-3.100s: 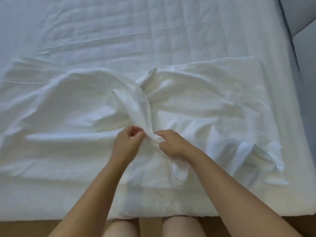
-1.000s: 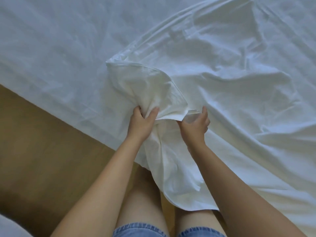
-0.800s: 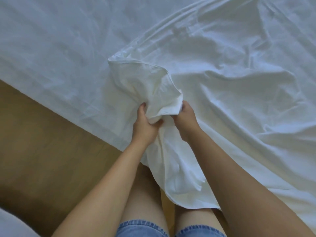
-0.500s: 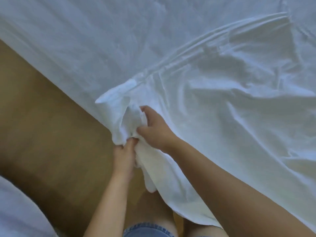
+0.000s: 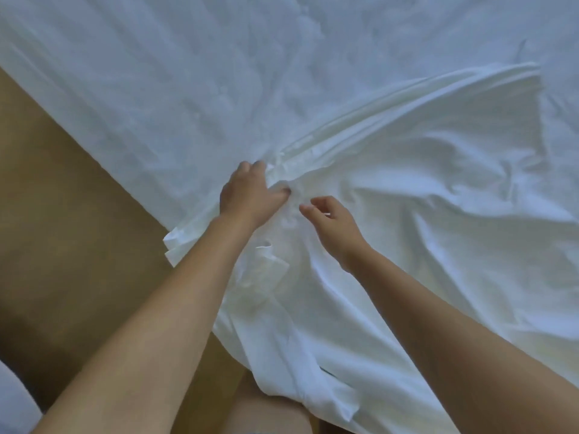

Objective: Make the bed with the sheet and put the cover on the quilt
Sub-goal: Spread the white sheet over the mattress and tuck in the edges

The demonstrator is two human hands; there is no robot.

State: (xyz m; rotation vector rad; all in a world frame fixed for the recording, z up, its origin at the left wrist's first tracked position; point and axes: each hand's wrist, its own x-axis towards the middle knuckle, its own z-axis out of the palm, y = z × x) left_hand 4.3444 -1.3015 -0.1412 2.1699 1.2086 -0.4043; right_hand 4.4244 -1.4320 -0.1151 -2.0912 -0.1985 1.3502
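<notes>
A crumpled white sheet (image 5: pixel 423 170) lies on the white bed (image 5: pixel 188 73), with long folds running up to the right and one end hanging over the bed's near edge onto my legs. My left hand (image 5: pixel 250 195) grips the sheet where its folds bunch together near the edge. My right hand (image 5: pixel 332 223) hovers just right of that bunch with fingers loosely curled and nothing in them. A folded corner of the sheet (image 5: pixel 175 242) sticks out over the floor beneath my left forearm.
Brown wooden floor (image 5: pixel 69 230) runs along the bed's left edge. A pale grey rounded object (image 5: pixel 12 402) shows at the bottom left corner. My bare knees (image 5: pixel 266 411) stand against the bed under the hanging cloth.
My left hand has moved up onto the bed and taken the bunched folds. My right hand has let go of the sheet. The raised pocket of cloth has dropped flat.
</notes>
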